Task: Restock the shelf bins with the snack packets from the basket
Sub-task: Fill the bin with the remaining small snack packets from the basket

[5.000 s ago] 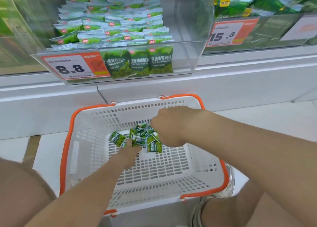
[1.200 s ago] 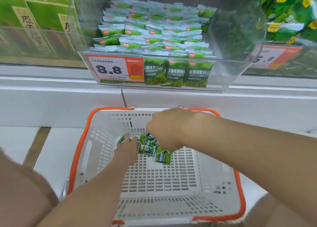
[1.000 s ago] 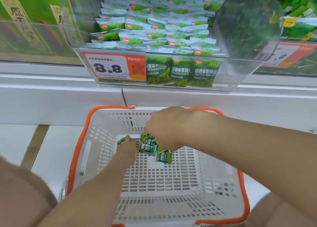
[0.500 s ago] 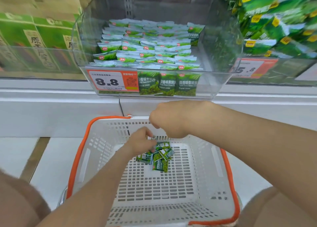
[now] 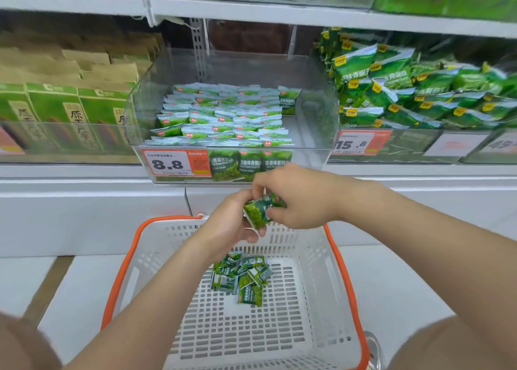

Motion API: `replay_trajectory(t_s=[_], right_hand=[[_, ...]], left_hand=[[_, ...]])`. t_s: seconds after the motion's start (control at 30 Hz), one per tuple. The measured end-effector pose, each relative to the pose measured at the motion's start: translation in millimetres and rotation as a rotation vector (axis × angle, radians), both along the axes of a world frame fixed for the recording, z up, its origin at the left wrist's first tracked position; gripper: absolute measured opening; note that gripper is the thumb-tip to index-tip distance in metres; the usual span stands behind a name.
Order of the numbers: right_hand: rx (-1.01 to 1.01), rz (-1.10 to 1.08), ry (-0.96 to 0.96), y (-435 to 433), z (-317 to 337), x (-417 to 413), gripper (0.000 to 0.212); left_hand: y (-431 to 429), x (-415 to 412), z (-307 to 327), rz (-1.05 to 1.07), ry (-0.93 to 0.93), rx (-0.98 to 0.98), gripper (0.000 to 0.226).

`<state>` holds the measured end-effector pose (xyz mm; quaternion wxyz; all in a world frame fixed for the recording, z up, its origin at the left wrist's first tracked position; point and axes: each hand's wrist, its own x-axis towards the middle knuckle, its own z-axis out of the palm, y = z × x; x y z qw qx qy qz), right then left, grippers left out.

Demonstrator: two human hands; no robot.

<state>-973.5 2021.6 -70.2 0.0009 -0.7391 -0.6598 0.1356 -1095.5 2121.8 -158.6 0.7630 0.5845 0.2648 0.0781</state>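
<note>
A white basket with an orange rim (image 5: 340, 260) stands on the floor below the shelf. Several small green snack packets (image 5: 242, 276) lie in a heap near its back wall. Above the basket, my left hand (image 5: 229, 227) and my right hand (image 5: 296, 199) meet around a small bunch of green snack packets (image 5: 258, 211). The fingers of both hands curl round that bunch. Right behind them is the clear shelf bin (image 5: 316, 157) with rows of the same green packets (image 5: 223, 115) and an 8.8 price tag (image 5: 174, 164).
A bin of larger green bags (image 5: 419, 95) with a 15.8 tag sits to the right. Green cartons (image 5: 70, 118) fill the bin on the left. A white shelf ledge (image 5: 84, 179) runs across under the bins. An upper shelf (image 5: 279, 11) hangs overhead.
Both hands have risen out of the basket with a bunch of packets, from the heap up toward the front of the 8.8 bin. The view has tilted upward.
</note>
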Motion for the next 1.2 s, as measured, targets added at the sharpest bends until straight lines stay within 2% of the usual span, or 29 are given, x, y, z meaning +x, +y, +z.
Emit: replay_trajectory(t_s=[0.07, 0.13, 0.2, 0.3, 0.4, 0.5, 0.6, 0.67, 0.77, 0.83, 0.93, 1.03, 1.13, 1.2], right_hand=[[0.031, -0.045, -0.019, -5, 8, 6, 0.023], [0.052, -0.100, -0.002, -9, 15, 12, 0.022], [0.113, -0.145, 0.045, -12, 22, 17, 0.026], [0.311, -0.257, 0.145, -12, 32, 24, 0.034], [0.443, -0.358, 0.277, -9, 35, 28, 0.030], [0.486, -0.371, 0.371, -7, 37, 30, 0.028], [0.478, -0.294, 0.318, -3, 41, 30, 0.019], [0.563, -0.311, 0.274, 2, 44, 30, 0.020], [0.775, -0.463, 0.145, 15, 51, 32, 0.020], [0.834, -0.544, -0.007, 25, 53, 42, 0.020], [0.699, -0.585, -0.220, 41, 50, 65, 0.027], [0.511, -0.594, -0.333, 60, 49, 79, 0.014], [0.362, -0.601, -0.379, 82, 49, 86, 0.022], [0.278, -0.614, -0.427, 98, 46, 92, 0.033]], left_hand=[[1, -1, 7, 0.033, -0.043, 0.304, 0.033], [2, -2, 11, -0.005, -0.129, 0.590, 0.016], [4, -3, 17, -0.043, -0.167, 0.692, 0.014], [10, -1, 27, -0.034, -0.227, 0.537, 0.018], [11, 0, 36, 0.035, -0.295, 0.338, 0.021], [8, 2, 40, 0.104, -0.318, 0.290, 0.022], [6, 6, 53, 0.190, -0.334, 0.336, 0.022], [6, 10, 60, 0.338, -0.298, 0.557, 0.024], [12, 11, 67, 0.638, -0.268, 1.141, 0.027], [24, 12, 68, 0.664, -0.289, 1.414, 0.019], [43, 19, 70, 0.574, -0.224, 1.590, 0.016], [58, 32, 80, 0.431, -0.032, 1.666, 0.022], [71, 42, 91, 0.215, 0.138, 1.678, 0.026], [78, 44, 94, 0.084, 0.224, 1.655, 0.039]])
